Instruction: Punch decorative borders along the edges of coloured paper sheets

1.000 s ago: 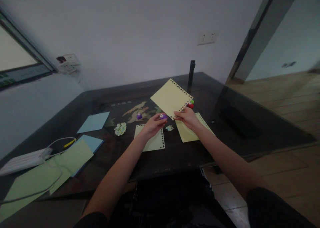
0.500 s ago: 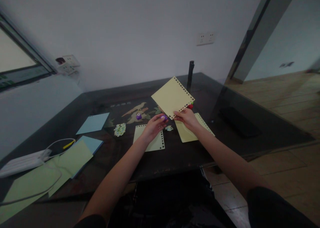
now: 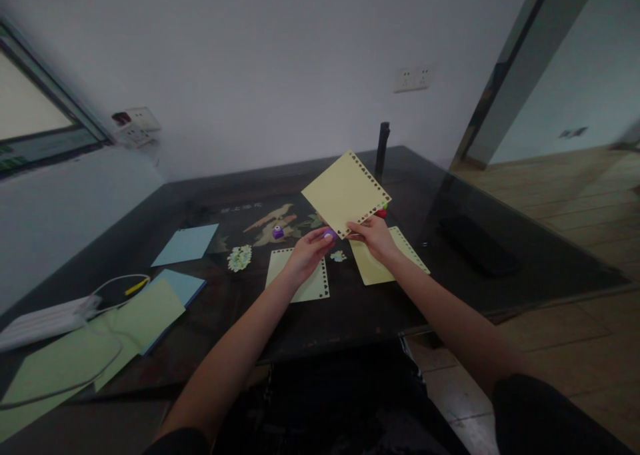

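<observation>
My left hand (image 3: 306, 256) is closed on a small purple paper punch (image 3: 329, 234), thumb on top, at the lower corner of a raised yellow paper sheet (image 3: 345, 192). My right hand (image 3: 374, 238) pinches that sheet near its lower edge. Rows of small dark punched holes run along two of its edges. Beneath my left hand lies a pale sheet (image 3: 311, 287) with punched edges. Another punched yellow sheet (image 3: 373, 266) rests under my right forearm. Tiny paper cutouts (image 3: 339, 256) lie between these two sheets, and a larger pile of cutouts (image 3: 240, 258) is farther left.
A second purple punch (image 3: 277, 232) stands on the dark table. A red object (image 3: 381, 212) is partly hidden behind the raised sheet. Blue paper (image 3: 186, 245), green paper (image 3: 145, 315) and a white power strip (image 3: 45, 325) with cable occupy the left. A black post (image 3: 383, 150) rises at the back.
The purple punch has tilted slightly in my left hand beside the sheet's lower corner. My right hand keeps its pinch on the sheet, almost unmoved.
</observation>
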`<state>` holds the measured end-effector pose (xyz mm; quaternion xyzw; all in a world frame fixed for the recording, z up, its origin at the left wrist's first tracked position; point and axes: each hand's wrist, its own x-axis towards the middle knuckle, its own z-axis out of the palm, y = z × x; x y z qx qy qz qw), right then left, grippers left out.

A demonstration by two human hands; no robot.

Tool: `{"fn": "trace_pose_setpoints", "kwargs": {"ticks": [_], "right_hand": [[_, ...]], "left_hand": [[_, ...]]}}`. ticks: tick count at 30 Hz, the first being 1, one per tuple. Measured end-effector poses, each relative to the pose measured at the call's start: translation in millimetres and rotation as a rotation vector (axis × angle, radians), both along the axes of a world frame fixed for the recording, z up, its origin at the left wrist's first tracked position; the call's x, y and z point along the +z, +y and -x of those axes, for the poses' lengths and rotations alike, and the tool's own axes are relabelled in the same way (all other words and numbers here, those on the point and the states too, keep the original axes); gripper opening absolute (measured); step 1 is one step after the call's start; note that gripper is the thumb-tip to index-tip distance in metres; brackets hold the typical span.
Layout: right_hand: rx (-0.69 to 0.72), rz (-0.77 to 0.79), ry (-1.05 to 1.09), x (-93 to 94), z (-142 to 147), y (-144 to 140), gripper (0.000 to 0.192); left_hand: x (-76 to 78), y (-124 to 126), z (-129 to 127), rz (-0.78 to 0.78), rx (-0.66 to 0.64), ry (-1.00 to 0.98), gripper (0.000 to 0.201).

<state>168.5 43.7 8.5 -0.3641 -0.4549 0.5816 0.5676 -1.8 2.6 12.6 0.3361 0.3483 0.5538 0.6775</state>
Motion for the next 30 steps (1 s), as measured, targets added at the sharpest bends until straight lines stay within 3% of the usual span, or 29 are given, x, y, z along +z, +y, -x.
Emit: {"fn": "trace_pose_setpoints", "kwargs": {"ticks": [19, 30], "right_hand": [[0.025, -0.077, -0.099, 6.4, 6, -8, 0.036], [0.056, -0.104, -0.178, 6.0, 6, -9, 0.032]], "left_hand": [[0.9, -2, -4, 0.01, 0.042, 0.051, 0.024], [-1.2, -4, -2, -0.002, -0.014, 0.104, 0.027]]}}
